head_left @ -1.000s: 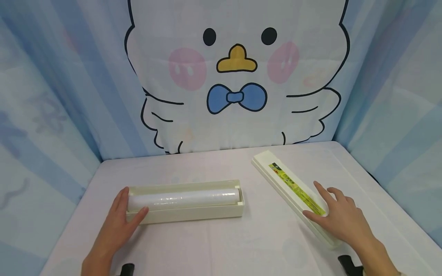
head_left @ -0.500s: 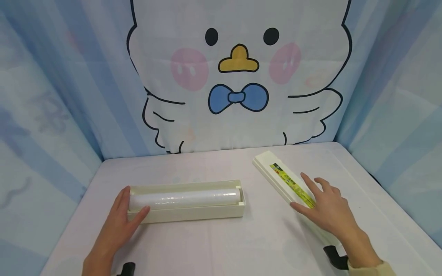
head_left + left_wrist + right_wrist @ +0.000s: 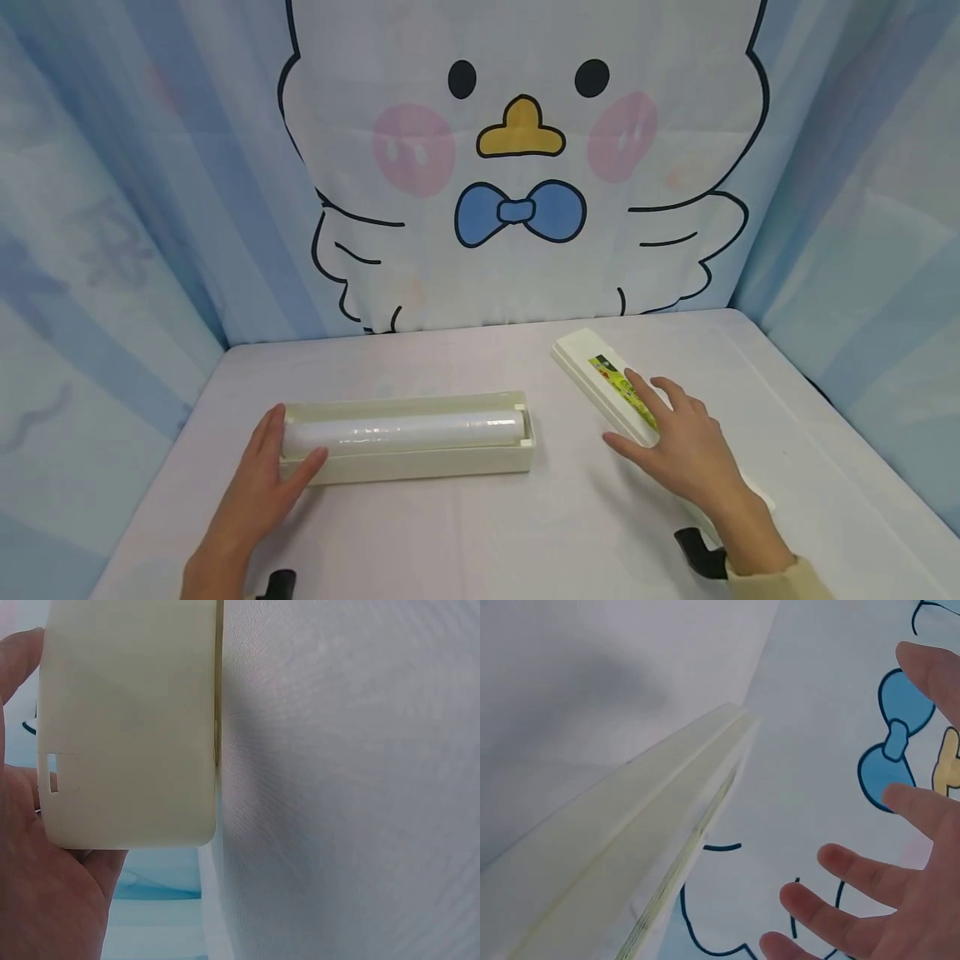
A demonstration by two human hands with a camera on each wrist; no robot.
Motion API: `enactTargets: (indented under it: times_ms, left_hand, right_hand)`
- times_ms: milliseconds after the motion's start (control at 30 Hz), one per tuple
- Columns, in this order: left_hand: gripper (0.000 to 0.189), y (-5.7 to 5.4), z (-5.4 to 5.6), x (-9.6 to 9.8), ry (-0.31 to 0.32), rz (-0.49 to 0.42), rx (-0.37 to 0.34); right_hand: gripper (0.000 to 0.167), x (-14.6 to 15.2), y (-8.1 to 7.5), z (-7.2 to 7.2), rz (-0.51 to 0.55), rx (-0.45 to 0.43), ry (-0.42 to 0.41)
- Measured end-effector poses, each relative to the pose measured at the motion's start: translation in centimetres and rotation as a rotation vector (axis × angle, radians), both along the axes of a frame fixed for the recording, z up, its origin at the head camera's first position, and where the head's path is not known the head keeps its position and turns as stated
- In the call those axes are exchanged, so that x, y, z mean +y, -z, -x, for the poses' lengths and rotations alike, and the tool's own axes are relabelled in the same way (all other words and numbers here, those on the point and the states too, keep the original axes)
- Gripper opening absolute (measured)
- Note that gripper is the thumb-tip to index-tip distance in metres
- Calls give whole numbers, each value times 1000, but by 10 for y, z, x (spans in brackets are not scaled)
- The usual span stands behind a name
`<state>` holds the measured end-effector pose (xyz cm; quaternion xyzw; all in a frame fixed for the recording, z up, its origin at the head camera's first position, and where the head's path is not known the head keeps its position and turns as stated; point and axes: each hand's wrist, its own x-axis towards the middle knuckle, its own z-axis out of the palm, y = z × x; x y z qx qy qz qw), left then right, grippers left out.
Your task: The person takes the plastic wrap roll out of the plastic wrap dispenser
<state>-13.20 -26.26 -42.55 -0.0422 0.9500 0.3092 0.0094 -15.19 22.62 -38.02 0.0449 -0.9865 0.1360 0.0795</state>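
A long cream dispenser box [image 3: 420, 464] lies lengthwise across the table without its lid. Inside it rests a white, glossy roll of plastic wrap [image 3: 420, 430]. My left hand [image 3: 247, 500] grips the box's left end, thumb at the front wall and fingers at the back corner. The left wrist view shows the box's end wall [image 3: 131, 712] with a small slot near one edge. To the right, the cream lid [image 3: 581, 354] lies diagonally, bearing a yellow-green label [image 3: 617, 383]. My right hand [image 3: 686, 454] hovers above the lid with fingers spread, holding nothing and hiding its middle.
The table [image 3: 450, 533] has a pale cloth. Behind it hangs a curtain [image 3: 517, 275] printed with a cartoon bird, and blue-striped curtains [image 3: 97, 292] flank both sides. Black wrist-mount pieces [image 3: 701, 554] show beside both wrists.
My right hand has moved left across the lid, its fingers still spread, covering more of the label. My left hand, the box and the lid have stayed in place; the view shifted slightly.
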Motion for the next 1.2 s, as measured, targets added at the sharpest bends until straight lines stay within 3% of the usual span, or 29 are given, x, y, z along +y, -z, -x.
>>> enactTargets:
  times_ms: [200,533,1200]
  left_hand:
    - [109,-1,0,1,-11,4,-15]
    - [108,-1,-1,2,-17,4,-14]
    - [108,-2,-2,3,-15,-14,-10]
  right_hand:
    - [88,-13,-3,6,15,7,-20]
    - [77,-30,-5,16,89,95,-139]
    - [73,-70,-3,26,143,129,-232]
